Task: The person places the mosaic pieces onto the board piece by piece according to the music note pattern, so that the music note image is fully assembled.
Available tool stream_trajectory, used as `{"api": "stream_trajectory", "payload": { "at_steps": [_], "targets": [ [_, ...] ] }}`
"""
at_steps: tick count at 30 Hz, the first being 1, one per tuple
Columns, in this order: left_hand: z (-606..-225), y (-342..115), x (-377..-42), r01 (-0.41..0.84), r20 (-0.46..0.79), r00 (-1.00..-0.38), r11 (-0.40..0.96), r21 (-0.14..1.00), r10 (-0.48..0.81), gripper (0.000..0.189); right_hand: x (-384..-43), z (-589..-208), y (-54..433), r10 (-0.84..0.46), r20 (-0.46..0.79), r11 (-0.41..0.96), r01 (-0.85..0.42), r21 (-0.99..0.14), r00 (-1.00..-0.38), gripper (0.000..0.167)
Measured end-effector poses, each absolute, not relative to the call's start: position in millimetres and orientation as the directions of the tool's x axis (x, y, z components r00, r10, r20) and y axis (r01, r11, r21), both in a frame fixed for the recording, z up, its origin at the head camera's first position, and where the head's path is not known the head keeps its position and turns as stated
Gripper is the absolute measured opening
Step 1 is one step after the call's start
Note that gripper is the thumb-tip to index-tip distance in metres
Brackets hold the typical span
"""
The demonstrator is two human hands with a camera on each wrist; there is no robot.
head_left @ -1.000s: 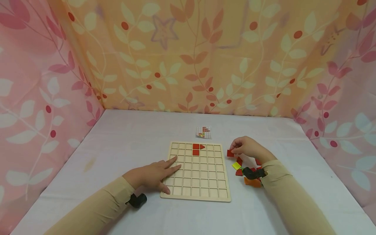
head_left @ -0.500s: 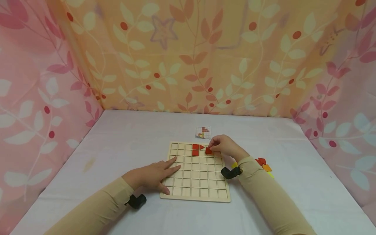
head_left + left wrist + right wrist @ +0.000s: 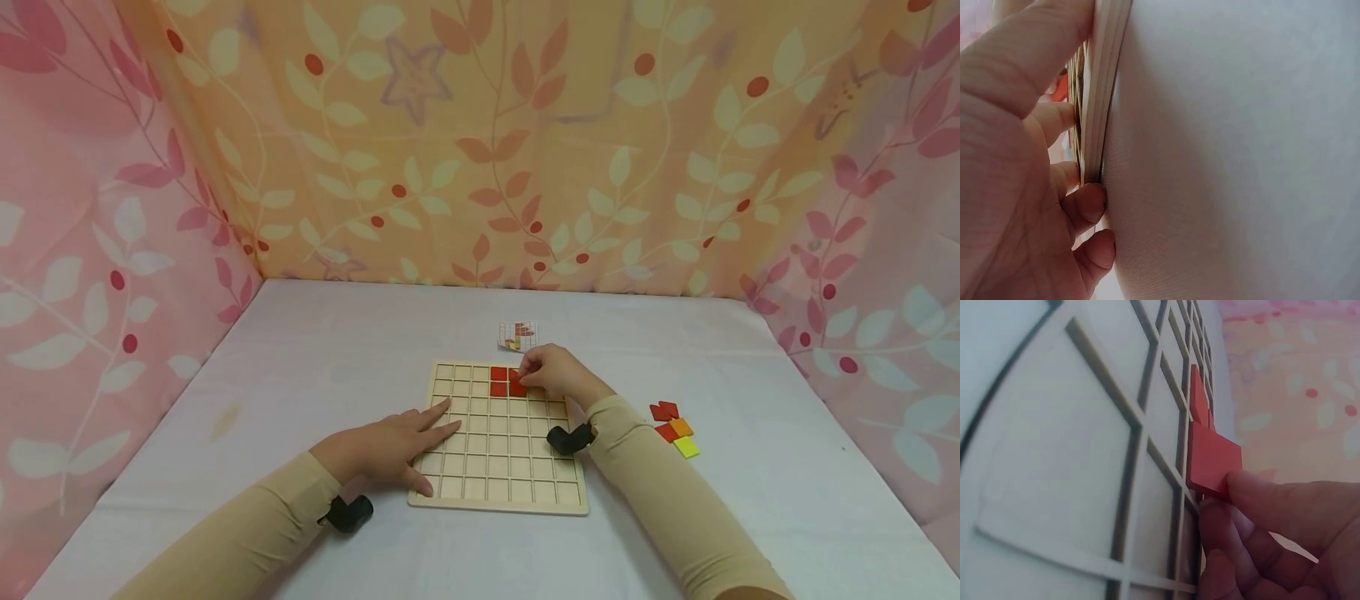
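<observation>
In the head view, my right hand (image 3: 555, 372) pinches a red square tile (image 3: 1215, 459) between thumb and fingers. The tile is tilted over the second row of a wooden grid board (image 3: 498, 448), just right of a seated red square (image 3: 498, 389). Another red square (image 3: 498, 373) sits above that one in the top row. The red triangle beside it is mostly hidden by the held tile and hand. My left hand (image 3: 384, 448) rests on the board's left edge with fingers spread. The left wrist view shows the thumb and two fingers on the board, the others beside its edge (image 3: 1099, 106).
A small printed card (image 3: 517, 336) with a coloured grid picture lies behind the board. To the right is a loose pile with red tiles (image 3: 663, 411), an orange tile (image 3: 682, 427) and a yellow tile (image 3: 687, 447). Patterned curtains (image 3: 480, 167) enclose the white table.
My right hand has carried the red square tile left from beside the pile, across the board's right side, to the spot beside the seated red squares. My left hand has stayed in place.
</observation>
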State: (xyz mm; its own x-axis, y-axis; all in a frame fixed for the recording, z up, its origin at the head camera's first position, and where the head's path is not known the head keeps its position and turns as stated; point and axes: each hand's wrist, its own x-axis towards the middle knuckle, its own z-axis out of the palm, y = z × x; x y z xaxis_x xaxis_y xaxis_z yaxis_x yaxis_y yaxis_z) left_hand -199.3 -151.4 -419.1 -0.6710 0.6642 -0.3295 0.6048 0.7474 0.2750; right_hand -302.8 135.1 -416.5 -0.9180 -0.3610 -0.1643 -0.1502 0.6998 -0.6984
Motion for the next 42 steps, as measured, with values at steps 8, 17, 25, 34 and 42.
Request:
{"api": "stream_trajectory", "payload": {
  "at_steps": [8, 17, 25, 34, 42],
  "targets": [
    [-418.3, -151.5, -199.4, 0.61, -0.328, -0.67, 0.745, 0.27, 0.666, 0.096, -302.0, -417.4, 135.0, -0.368, -0.187, 0.701, -0.14, -0.699, -0.911, 0.006],
    [-417.5, -151.5, -200.0, 0.599, -0.342, -0.672, 0.754, 0.27, 0.657, 0.097, -300.2, -414.6, 133.8, -0.33, -0.223, 0.759, -0.117, -0.64, -0.917, 0.006],
    [-414.1, -149.5, -199.9, 0.594, -0.347, -0.669, 0.754, 0.281, 0.657, 0.097, -300.8, -414.4, 139.6, -0.355, -0.198, 0.779, -0.172, -0.604, -0.914, 0.003],
    [-415.6, -148.7, -200.4, 0.6, -0.348, -0.666, 0.751, 0.275, 0.66, 0.097, -296.1, -403.4, 163.6, -0.307, -0.189, 0.763, -0.123, -0.635, -0.933, 0.009],
    [-417.9, -149.6, -200.6, 0.613, -0.338, -0.659, 0.74, 0.277, 0.672, 0.097, -289.2, -398.4, 195.2, -0.271, -0.175, 0.801, -0.121, -0.586, -0.946, 0.012]
  ]
}}
